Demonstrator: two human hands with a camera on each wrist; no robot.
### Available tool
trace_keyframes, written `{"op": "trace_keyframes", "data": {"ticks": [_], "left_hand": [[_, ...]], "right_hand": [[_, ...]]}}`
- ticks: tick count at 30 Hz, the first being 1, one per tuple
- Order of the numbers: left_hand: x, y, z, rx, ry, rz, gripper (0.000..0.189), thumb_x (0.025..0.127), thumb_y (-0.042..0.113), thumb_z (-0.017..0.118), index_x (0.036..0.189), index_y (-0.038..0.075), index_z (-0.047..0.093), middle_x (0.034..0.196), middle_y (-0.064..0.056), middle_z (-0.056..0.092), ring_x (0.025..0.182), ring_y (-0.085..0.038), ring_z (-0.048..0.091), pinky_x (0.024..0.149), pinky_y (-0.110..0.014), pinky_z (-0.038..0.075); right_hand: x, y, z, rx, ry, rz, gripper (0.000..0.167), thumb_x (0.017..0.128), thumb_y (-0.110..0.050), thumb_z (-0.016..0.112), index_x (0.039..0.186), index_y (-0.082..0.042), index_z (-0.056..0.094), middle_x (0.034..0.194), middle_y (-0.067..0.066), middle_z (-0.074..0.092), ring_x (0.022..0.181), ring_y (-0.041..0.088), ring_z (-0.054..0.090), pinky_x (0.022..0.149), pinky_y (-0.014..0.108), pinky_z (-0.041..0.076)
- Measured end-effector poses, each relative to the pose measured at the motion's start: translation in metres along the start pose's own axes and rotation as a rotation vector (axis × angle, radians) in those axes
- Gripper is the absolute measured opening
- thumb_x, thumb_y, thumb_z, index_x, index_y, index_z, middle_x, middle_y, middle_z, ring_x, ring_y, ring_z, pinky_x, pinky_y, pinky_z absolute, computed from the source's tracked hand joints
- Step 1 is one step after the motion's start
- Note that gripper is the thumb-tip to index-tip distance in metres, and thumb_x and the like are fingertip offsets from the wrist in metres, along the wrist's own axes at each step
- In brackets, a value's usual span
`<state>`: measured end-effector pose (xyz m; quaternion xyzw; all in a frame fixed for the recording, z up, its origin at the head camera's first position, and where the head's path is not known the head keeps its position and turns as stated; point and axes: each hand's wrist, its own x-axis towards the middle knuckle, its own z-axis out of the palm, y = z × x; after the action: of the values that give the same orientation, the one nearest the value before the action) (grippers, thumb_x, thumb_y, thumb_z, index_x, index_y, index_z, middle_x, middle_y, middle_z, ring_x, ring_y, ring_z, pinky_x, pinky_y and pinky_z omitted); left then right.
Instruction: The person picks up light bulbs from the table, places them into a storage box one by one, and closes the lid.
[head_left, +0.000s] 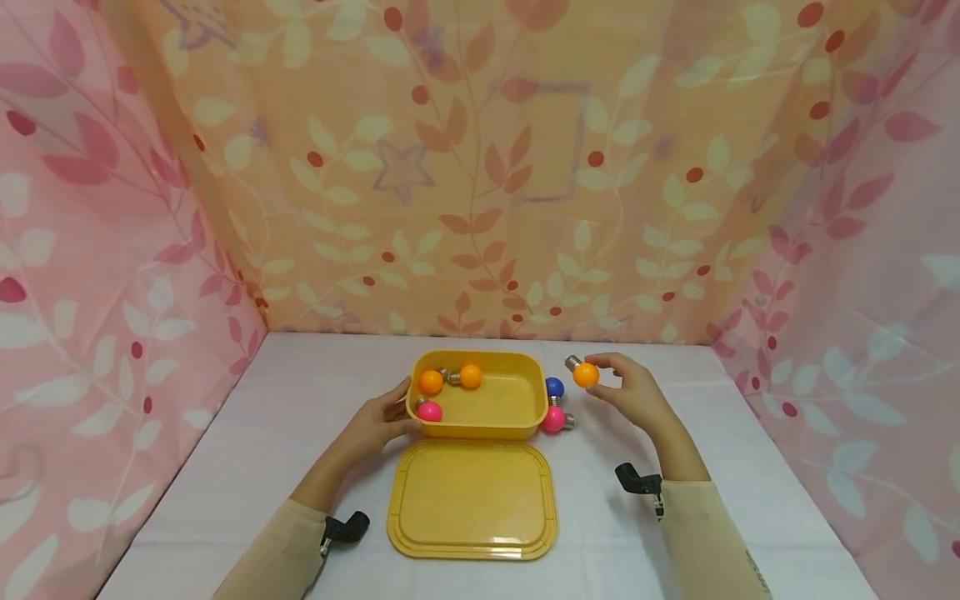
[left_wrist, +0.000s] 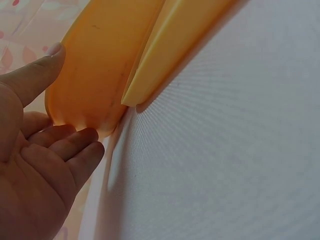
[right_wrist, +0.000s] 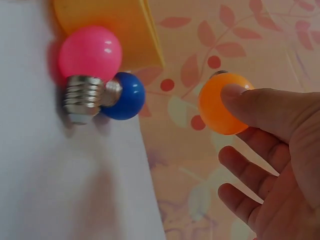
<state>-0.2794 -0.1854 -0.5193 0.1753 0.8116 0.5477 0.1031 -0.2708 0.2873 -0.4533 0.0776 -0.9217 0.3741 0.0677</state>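
My right hand [head_left: 630, 392] pinches an orange light bulb [head_left: 586, 375] between thumb and fingers, raised to the right of the yellow box [head_left: 510, 432]. Its metal screw base points up and left in the head view. At the box's left end, my left hand [head_left: 378, 421] touches the wall, its thumb by the front corner. Inside the box lie two orange bulbs [head_left: 470, 376] and a pink bulb [head_left: 430, 411]. Against the box's right side are another pink bulb [right_wrist: 90, 56] and a blue bulb [right_wrist: 131, 97].
A yellow lid [head_left: 472, 500] lies flat on the white tablecloth [head_left: 225, 467], just in front of the box. Patterned curtains [head_left: 480, 167] enclose the table at the back and both sides. Black wrist-camera mounts [head_left: 637, 479] stick out at both sleeves.
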Motion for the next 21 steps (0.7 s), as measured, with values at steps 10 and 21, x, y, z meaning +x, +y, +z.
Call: {"op": "trace_keyframes", "data": {"ticks": [10,21], "left_hand": [[0.001,0.0,-0.002,-0.01,-0.006,0.001,0.096,0.087,0.035,0.082,0.163,0.016,0.027,0.166,-0.012,0.031,0.142,-0.027,0.05,0.111,-0.035,0.045],[0.0,0.001,-0.001,-0.003,-0.005,-0.009,0.097,0.087,0.039,0.082,0.163,0.016,0.028,0.165,-0.011,0.034,0.143,-0.027,0.049,0.113,-0.04,0.043]], "right_hand": [[0.023,-0.031,-0.01,-0.05,-0.087,-0.058,0.045,0.093,-0.02,0.077,0.135,-0.02,0.064,0.137,0.009,0.063,0.134,0.038,0.051,0.114,0.067,0.037],[0.051,-0.063,-0.005,-0.072,-0.188,-0.099,0.045,0.091,-0.025,0.08,0.134,-0.023,0.065,0.137,0.005,0.063,0.135,0.038,0.051,0.114,0.067,0.038]]}}
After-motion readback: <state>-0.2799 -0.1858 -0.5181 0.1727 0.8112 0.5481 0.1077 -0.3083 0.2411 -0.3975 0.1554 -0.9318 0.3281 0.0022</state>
